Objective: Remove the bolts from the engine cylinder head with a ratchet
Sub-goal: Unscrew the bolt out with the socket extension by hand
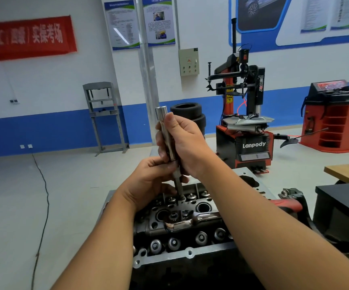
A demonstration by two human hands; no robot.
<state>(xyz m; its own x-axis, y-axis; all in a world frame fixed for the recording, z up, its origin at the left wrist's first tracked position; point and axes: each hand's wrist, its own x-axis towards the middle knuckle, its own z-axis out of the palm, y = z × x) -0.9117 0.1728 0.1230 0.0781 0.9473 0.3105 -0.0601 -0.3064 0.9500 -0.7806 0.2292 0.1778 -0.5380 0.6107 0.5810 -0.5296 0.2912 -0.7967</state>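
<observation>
2 hands grip 1 upright socket extension: right hand above left hand, over the cylinder head.

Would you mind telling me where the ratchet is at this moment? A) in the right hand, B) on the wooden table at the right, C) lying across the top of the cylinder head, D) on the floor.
C: the chrome ratchet lies across the cylinder head, while both hands hold the upright socket extension.
</observation>
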